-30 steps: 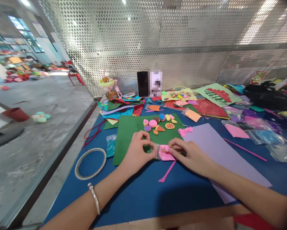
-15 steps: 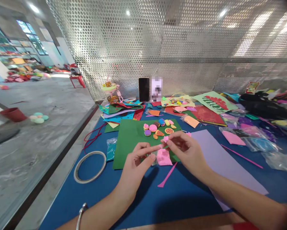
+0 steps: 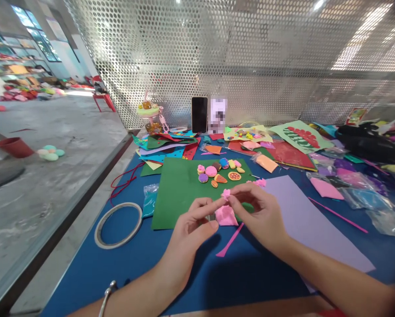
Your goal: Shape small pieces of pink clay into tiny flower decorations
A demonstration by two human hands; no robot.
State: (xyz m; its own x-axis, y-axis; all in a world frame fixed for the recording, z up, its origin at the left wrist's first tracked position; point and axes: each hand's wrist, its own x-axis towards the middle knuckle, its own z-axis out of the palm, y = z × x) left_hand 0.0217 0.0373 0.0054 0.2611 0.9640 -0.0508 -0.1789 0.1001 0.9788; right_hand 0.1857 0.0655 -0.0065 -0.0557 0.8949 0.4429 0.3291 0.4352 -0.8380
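My left hand [image 3: 191, 226] and my right hand [image 3: 260, 211] meet above the front edge of a green felt sheet [image 3: 177, 189]. Between the fingertips of both hands sits a small pink clay piece [image 3: 226, 193], pinched from either side. Just below it a bigger lump of pink clay [image 3: 226, 216] lies on the sheet, partly in a clear bag. Several small coloured clay food shapes [image 3: 217, 171] lie in a cluster further back on the green sheet. A pink plastic modelling tool [image 3: 229, 240] lies on the blue table cover [image 3: 197, 273] under my hands.
A tape ring [image 3: 118, 224] lies at the left. A lilac sheet [image 3: 309, 215] lies at the right, with bags of clay [image 3: 356, 189] beyond it. Stacked coloured sheets [image 3: 167, 147], a phone [image 3: 199, 114] and a perforated metal screen [image 3: 250, 57] stand behind.
Both hands rose from the bagged pink lump on the table. My right hand pulled a small pink bit off, and now both hands pinch it above the lump.
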